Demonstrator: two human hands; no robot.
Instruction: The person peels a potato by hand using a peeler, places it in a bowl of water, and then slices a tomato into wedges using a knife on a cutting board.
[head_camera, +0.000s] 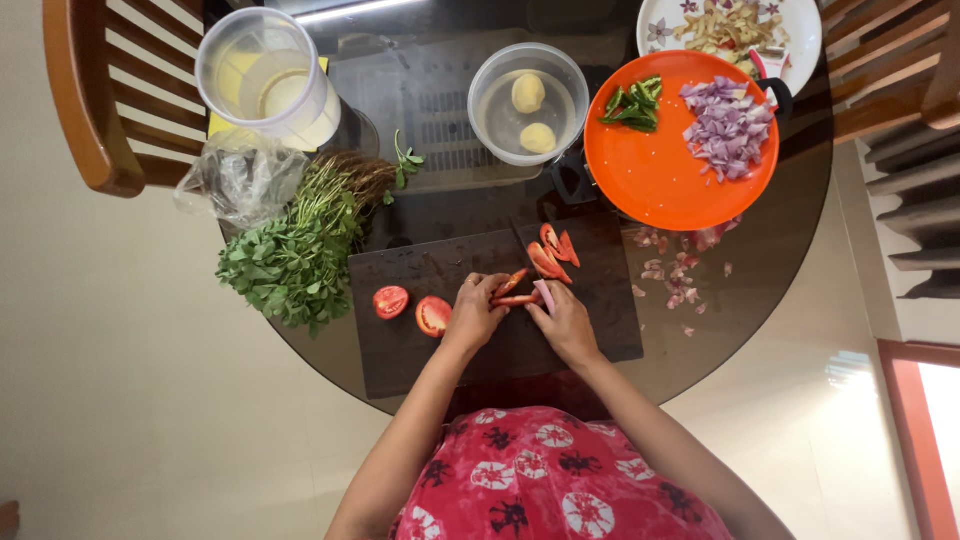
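My left hand (474, 310) rests on the dark cutting board (400, 345), fingers pinning tomato slices (515, 291). My right hand (563, 320) grips a knife with a pale pink handle (543, 294), its dark blade (519, 241) pointing away over the board. More cut tomato wedges (553, 255) lie beyond the hands. Left of my left hand sit two tomato halves (412, 308), cut side up.
A bunch of leafy greens (292, 255) lies left of the board beside a plastic bag (237, 178). An orange plate (655, 175) holds chopped onion (728, 125) and green chillies (633, 103). A clear bowl (528, 100) holds two potatoes. Also here: a jug (265, 75), a peel plate (730, 28), wooden chairs (85, 90).
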